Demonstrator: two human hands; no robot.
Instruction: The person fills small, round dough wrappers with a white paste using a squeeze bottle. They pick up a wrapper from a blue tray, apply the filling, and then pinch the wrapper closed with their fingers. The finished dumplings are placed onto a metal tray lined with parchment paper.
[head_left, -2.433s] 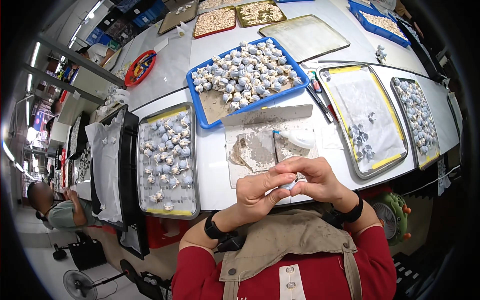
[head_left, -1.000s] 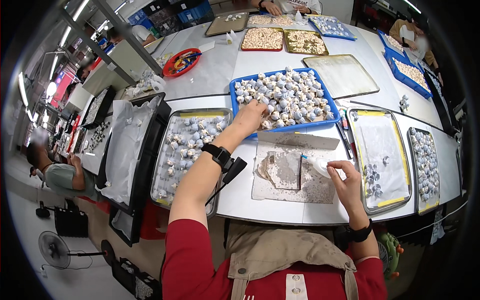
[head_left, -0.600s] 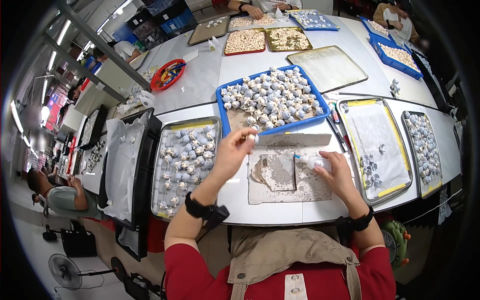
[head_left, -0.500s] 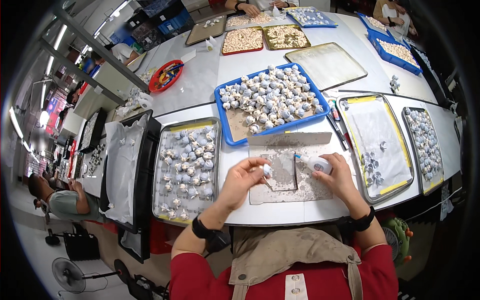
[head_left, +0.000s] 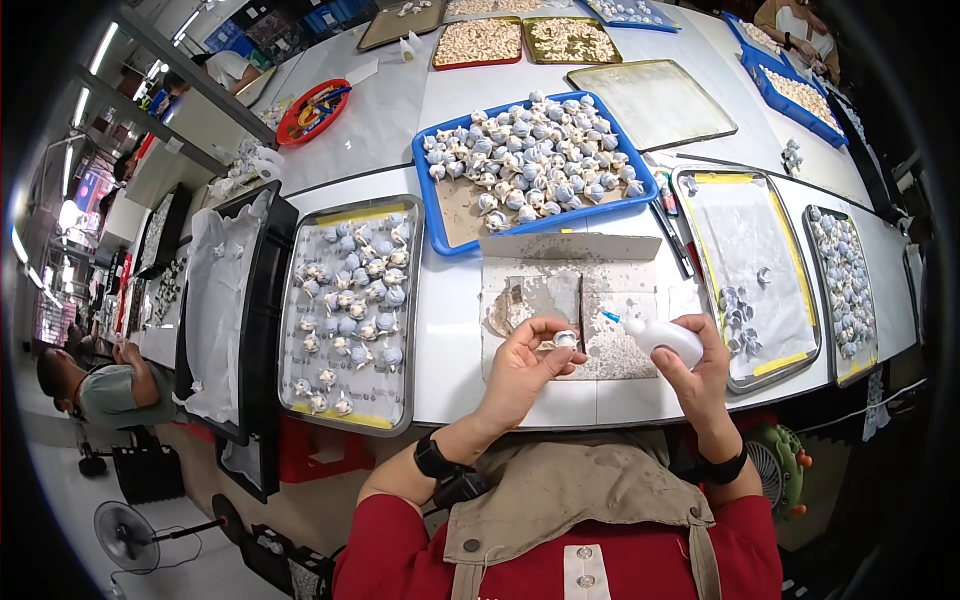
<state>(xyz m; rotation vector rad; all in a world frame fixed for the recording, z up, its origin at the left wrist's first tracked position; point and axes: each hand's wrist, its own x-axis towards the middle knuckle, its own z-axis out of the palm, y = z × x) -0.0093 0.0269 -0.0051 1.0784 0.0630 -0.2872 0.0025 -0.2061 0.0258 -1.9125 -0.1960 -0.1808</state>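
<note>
My left hand (head_left: 535, 368) is closed, pinching a small grey-and-white ball-shaped piece (head_left: 566, 340) between thumb and fingers. My right hand (head_left: 700, 368) wraps round a white squeeze bottle (head_left: 664, 338), tilted so its blue tip points left. A small gap separates the tip from the piece. Beneath both hands lies a stained cardboard sheet (head_left: 625, 345) with a raised flap at its far side. Just beyond, a blue tray (head_left: 426, 200) holds a heap of similar grey-and-white pieces. Fine details of the held piece are partly covered by my fingers.
On the left stands a metal tray (head_left: 375, 388) with spaced pieces, then a black paper-lined bin (head_left: 225, 300). At right are a paper-lined tray (head_left: 730, 215) with grey parts and a full narrow tray (head_left: 848, 300). A red basket (head_left: 300, 135) sits far left.
My left hand has moved right with the piece, closer to the bottle's tip. The bottle has come nearer to me in my right hand. The whole view has shifted slightly.
</note>
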